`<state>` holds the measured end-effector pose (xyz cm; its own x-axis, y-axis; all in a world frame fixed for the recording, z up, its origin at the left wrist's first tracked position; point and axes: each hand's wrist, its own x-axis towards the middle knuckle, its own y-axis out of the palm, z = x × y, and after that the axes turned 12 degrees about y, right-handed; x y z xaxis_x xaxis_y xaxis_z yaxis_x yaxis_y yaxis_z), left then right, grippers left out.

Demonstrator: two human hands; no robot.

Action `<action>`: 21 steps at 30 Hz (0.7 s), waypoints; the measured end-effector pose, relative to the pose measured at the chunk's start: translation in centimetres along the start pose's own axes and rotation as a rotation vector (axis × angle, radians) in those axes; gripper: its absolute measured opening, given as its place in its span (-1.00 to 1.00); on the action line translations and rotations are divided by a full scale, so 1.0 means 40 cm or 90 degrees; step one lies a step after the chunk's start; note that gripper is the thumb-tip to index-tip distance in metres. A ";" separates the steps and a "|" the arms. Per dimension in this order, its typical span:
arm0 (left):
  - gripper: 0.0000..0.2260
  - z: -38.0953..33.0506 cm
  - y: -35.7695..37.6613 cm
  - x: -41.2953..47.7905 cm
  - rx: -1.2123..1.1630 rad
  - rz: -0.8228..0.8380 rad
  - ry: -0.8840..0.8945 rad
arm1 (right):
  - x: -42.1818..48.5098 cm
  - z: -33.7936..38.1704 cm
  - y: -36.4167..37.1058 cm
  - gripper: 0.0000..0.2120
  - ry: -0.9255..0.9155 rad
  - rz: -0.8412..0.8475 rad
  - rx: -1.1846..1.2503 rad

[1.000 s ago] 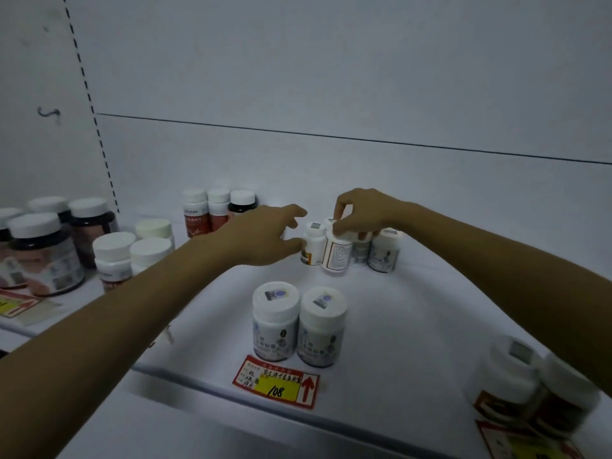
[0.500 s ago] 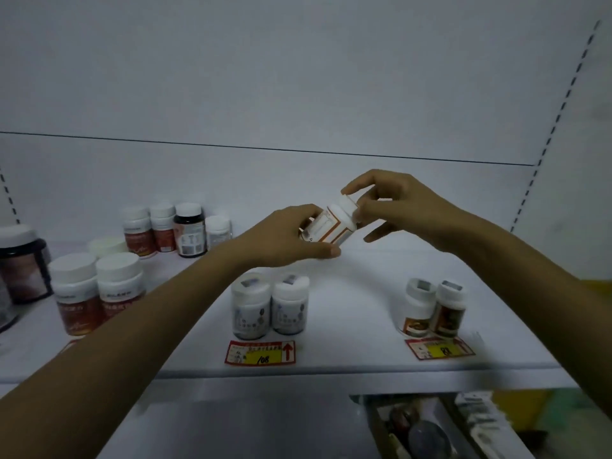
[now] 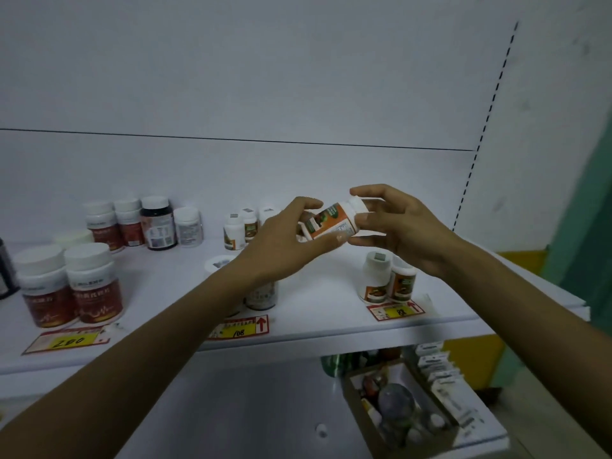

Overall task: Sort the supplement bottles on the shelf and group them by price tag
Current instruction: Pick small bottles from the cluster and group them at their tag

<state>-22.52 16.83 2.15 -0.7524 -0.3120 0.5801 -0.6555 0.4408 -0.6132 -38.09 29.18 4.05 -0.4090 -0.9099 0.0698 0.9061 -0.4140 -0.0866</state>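
Mid-sort: we hold one orange-label bottle (image 3: 331, 220) above the shelf (image 3: 314, 314).
Front edge: 88 tag (image 3: 395, 309), two matching orange bottles (image 3: 387, 280) just behind it. Above them, left hand (image 3: 284, 241) grips the tilted bottle's body, right hand (image 3: 399, 226) pinches its cap end. We judge the next move: stand it upright beside that pair. At the back, similar bottles (image 3: 241, 226) wait.
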 end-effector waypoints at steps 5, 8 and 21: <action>-0.64 -0.005 0.002 0.040 -0.073 -0.028 -0.019 | 0.048 0.028 -0.044 -0.68 -0.041 0.059 0.035; -0.63 -0.009 0.027 0.079 -0.027 -0.117 0.008 | 0.088 0.043 -0.081 -0.66 -0.056 0.078 0.053; -0.63 -0.014 0.185 0.181 0.061 -0.261 0.008 | 0.202 0.001 -0.213 -0.80 -0.057 0.081 0.082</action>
<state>-32.78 18.32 2.12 -0.4282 -0.4341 0.7926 -0.9037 0.2021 -0.3775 -49.09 25.35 5.38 -0.2840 -0.9461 0.1555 0.9586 -0.2834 0.0268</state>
